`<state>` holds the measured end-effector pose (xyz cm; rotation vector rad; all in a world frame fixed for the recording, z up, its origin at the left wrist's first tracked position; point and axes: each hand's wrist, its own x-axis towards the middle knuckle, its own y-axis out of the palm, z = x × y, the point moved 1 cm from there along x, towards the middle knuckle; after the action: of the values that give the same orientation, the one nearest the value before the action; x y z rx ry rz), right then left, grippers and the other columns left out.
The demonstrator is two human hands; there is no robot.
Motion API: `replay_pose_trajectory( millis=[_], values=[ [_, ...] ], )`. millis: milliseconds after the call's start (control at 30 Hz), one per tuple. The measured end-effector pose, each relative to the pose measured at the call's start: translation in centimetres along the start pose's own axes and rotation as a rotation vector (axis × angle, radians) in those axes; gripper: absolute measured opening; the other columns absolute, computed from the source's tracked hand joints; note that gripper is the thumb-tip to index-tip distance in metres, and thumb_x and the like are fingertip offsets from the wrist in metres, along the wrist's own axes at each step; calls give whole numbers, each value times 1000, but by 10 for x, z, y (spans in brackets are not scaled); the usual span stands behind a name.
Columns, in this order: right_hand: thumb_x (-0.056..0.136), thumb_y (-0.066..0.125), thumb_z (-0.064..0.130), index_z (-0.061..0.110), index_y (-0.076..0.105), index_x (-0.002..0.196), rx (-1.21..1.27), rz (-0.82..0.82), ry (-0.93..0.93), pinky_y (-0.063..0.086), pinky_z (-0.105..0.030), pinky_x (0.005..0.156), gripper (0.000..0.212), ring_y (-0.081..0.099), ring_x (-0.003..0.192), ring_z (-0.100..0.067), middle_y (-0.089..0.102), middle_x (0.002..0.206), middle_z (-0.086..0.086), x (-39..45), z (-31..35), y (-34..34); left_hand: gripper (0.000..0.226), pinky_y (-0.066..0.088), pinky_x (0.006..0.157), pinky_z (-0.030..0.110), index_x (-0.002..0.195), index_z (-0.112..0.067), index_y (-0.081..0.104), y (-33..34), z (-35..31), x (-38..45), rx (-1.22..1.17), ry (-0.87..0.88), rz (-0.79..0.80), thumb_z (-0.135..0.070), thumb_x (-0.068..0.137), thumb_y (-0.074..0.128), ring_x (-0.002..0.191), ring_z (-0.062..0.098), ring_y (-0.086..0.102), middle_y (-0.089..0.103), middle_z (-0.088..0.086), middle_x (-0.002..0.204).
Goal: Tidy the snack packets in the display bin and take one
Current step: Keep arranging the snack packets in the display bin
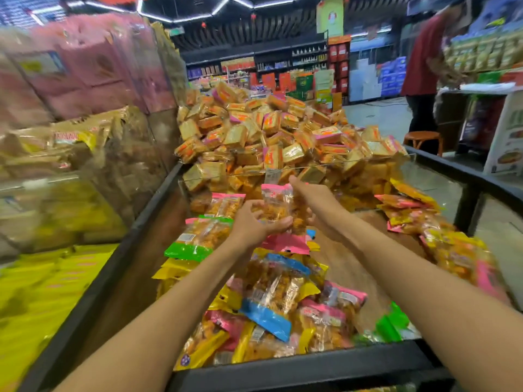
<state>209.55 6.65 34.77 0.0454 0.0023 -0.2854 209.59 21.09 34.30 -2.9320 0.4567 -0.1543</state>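
Both hands meet over the middle of the display bin (pixel 297 360); the left hand (pixel 254 222) curls its fingers under a pink-topped snack packet (pixel 276 205), gripping its lower half, while the right hand (pixel 314 199) holds the same packet from the far side, fingers wrapped behind it; the packet stands upright, long axis vertical, raised above the loose packets (pixel 271 292) heaped below and toward the person; neither hand is nearer; any tidying move goes down and back toward that heap.

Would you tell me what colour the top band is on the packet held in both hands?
Pink, on the packet in the head view.
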Motion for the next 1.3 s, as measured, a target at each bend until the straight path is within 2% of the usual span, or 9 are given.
replay_pose_trajectory(
  millis=[133, 233, 367, 467, 700, 933, 1033, 1133, 1300],
  values=[
    [93, 60, 31, 6, 65, 84, 25, -38, -101, 45, -20, 48, 26, 56, 50, -11, 57, 64, -7, 0, -1, -5, 61, 53, 83, 36, 114, -19, 42, 0, 4, 4, 91, 28, 9, -26, 69, 83, 101, 10, 52, 48, 1, 114],
    [93, 60, 28, 2, 66, 92, 49, 5, -118, 53, -32, 60, 26, 59, 51, -10, 60, 66, -5, 0, 4, -13, 47, 44, 70, 21, 112, -17, 48, -2, -1, 5, 137, 65, 1, -42, 80, 71, 95, 6, 51, 50, -6, 105],
    [94, 59, 26, -2, 66, 100, 31, 64, -124, 51, -27, 55, 29, 58, 46, -2, 64, 61, 2, -5, 5, -8, 41, 50, 79, 28, 95, -11, 60, -8, -4, 7, 1, 65, -5, -51, 92, 50, 94, 13, 57, 60, 3, 99],
    [93, 59, 25, 3, 67, 91, 32, 118, -137, 50, -21, 51, 23, 64, 60, -8, 68, 71, -1, -9, 6, -5, 31, 50, 90, 44, 87, -10, 60, -12, -4, 8, -72, 77, -27, -41, 92, 56, 89, 18, 54, 55, 7, 90],
    [91, 63, 24, 9, 70, 80, 21, 158, -166, 52, -22, 52, 19, 62, 55, -6, 68, 62, 4, -8, 6, -7, 11, 53, 80, 34, 81, -21, 71, -16, -6, 8, -142, 43, -103, -30, 86, 67, 83, 13, 63, 70, -6, 85],
    [77, 68, 37, 17, 63, 108, -73, 454, -18, 53, -27, 74, 37, 67, 90, -14, 71, 94, 4, -13, 4, -3, 23, 40, 41, 12, 100, -6, 71, -27, -9, 8, -224, 65, -210, -25, 88, 66, 44, -2, 53, 64, -12, 64],
    [70, 76, 17, 13, 46, 135, -229, 607, 41, 46, -40, 99, 72, 57, 120, -22, 62, 128, -6, -17, -2, -1, 35, 37, 39, 11, 113, -5, 66, -34, -11, 10, -283, 19, -282, -29, 88, 65, 39, -3, 49, 58, -13, 56],
    [74, 76, 4, 9, 11, 152, -432, 551, 9, 42, -25, 100, 101, 24, 143, -24, 21, 157, -10, -20, -5, 1, 42, 34, 40, 14, 122, -6, 61, -40, -8, 14, -334, -21, -303, -31, 89, 65, 39, 0, 43, 49, -13, 43],
    [69, 76, -7, 2, 18, 149, -367, 462, -8, 46, -35, 97, 100, 23, 143, -27, 21, 156, -15, -20, 0, -3, 43, 41, 58, 18, 116, -7, 64, -38, -12, 12, -297, -9, -243, -39, 88, 62, 69, 4, 57, 64, -8, 77]
  ],
)
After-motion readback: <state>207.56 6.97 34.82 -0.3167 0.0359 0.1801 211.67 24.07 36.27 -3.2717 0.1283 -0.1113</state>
